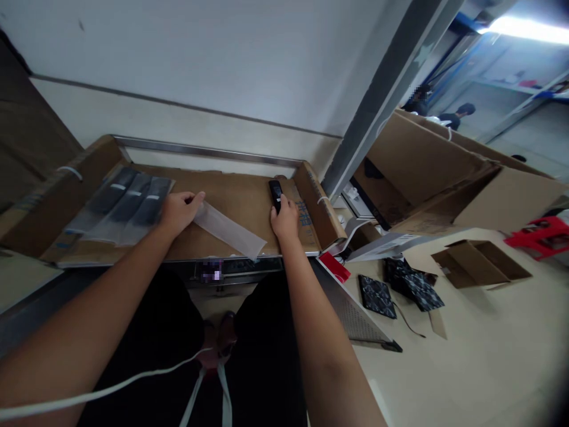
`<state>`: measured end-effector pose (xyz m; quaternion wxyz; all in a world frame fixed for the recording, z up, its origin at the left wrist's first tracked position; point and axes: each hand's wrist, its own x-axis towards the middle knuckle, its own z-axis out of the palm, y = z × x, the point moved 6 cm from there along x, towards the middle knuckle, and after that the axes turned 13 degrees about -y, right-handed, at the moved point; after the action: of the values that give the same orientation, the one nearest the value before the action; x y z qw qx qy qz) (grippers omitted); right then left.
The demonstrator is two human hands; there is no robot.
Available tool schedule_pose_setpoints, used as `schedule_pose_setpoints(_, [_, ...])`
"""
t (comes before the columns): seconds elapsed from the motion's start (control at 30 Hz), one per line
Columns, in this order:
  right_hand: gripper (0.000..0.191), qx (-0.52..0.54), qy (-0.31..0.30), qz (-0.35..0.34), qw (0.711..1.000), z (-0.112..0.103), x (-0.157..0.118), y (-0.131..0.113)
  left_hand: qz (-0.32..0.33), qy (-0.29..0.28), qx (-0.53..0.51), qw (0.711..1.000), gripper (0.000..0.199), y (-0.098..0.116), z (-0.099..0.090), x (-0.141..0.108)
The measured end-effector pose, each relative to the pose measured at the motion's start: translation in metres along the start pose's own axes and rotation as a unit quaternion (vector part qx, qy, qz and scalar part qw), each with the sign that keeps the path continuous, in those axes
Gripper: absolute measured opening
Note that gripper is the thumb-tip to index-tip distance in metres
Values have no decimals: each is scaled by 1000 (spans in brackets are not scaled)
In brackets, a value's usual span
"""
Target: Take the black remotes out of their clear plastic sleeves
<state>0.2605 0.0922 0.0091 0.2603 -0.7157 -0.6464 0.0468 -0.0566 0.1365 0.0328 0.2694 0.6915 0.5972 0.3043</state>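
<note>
My left hand (181, 212) pinches one end of a long translucent plastic sleeve (229, 230), whose other end reaches the front edge of the cardboard-lined shelf (240, 196). My right hand (285, 220) grips the lower end of a slim black device (276, 193) near the shelf's right side. Just left of my left hand, several dark items in translucent sleeves (133, 201) lie side by side, each with a pale band across it.
Cardboard walls (317, 198) edge the shelf on both sides. To the right are a grey metal post (377, 89), a large carton (427, 172) and an open box (475, 264) on the floor. People (457, 115) are in the background. A white cable (111, 388) crosses below.
</note>
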Motion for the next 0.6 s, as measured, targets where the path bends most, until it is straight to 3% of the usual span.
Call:
schedule_pose_setpoints(0.37, [47, -9, 3, -2, 1000, -3, -5, -9, -9, 0, 44, 999, 43, -12, 6, 5])
schedule_pose_setpoints(0.6, [37, -71, 61, 101, 990, -21, -9, 7, 9, 6, 23, 1000, 42, -11, 5, 4])
